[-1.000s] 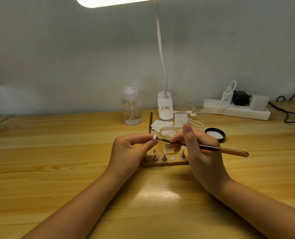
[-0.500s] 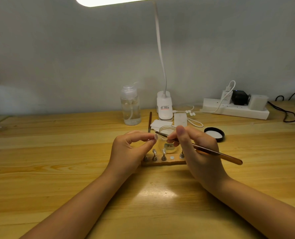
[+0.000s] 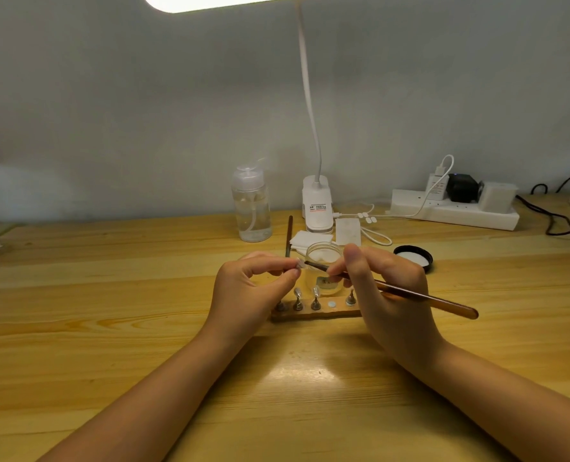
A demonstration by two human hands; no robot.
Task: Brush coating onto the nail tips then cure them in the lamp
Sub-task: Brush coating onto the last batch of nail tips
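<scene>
My left hand (image 3: 248,290) pinches a small nail tip (image 3: 298,263) on its stand between thumb and forefinger. In my right hand (image 3: 390,295) I grip a brown brush (image 3: 420,296), whose dark bristle end sits just right of the nail tip. Behind the hands lies a wooden holder strip (image 3: 317,313) carrying several nail tips on metal stands (image 3: 316,299). An open clear jar (image 3: 323,266) of coating stands behind the strip, partly hidden by my fingers. Its black lid (image 3: 413,256) lies to the right.
A clear pump bottle (image 3: 252,208), a white clip desk lamp (image 3: 317,208), white wipes (image 3: 302,241) and a second brush (image 3: 289,235) stand at the back of the wooden table (image 3: 110,295). A white power strip (image 3: 453,210) with plugs and cables sits at the back right.
The brush tip has drawn back slightly from the nail tip and its handle has dipped. My right hand has shifted a little; my left hand holds nearly still.
</scene>
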